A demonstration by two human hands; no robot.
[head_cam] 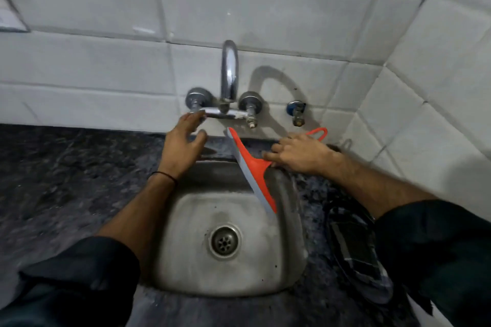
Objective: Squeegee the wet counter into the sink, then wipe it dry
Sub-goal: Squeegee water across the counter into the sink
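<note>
squeegee [255, 167] in right hand [300, 154] over sink [289, 220]

A chrome faucet [230, 71] with a curved spout is mounted on the white tiled wall [265, 8], flanked by two round flanges. A small valve [296, 111] with a blue collar is fitted to the wall just to the right of the faucet. The spout's shadow is cast on the tiles between them. A dark and pale checked cloth [356, 249] is laid at the right. A framed fixture [12, 14] is seen partly at the upper left edge.
</note>
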